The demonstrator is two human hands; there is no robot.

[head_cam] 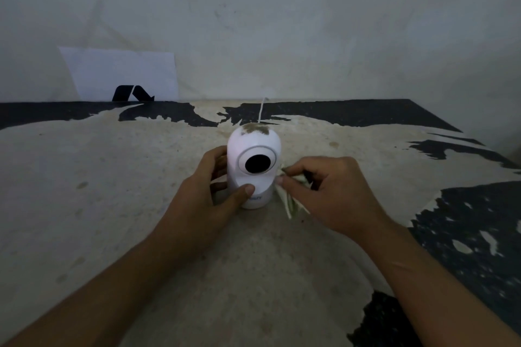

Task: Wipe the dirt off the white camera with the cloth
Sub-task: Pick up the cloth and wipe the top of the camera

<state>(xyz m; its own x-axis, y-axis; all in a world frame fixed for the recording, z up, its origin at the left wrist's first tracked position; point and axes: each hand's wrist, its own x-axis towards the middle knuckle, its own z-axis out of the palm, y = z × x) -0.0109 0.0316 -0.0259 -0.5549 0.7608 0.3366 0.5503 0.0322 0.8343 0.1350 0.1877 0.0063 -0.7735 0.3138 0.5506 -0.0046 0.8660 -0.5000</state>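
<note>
Lettering low on white camera [253, 151] is unreadable beside left hand [204, 191].

bare forearms, bare hands: left hand [207, 191], right hand [335, 194], short nails

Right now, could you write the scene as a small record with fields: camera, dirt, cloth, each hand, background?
camera: white camera stands upright on the table, lens toward the viewer
dirt: brown dirt patch on the camera's top, not yet wiped
cloth: pale cloth bunched beside the camera's base, on its right
left: left hand holds the camera's body, thumb on the front
right: right hand pinches the cloth
background: paper sheet against the wall
</note>
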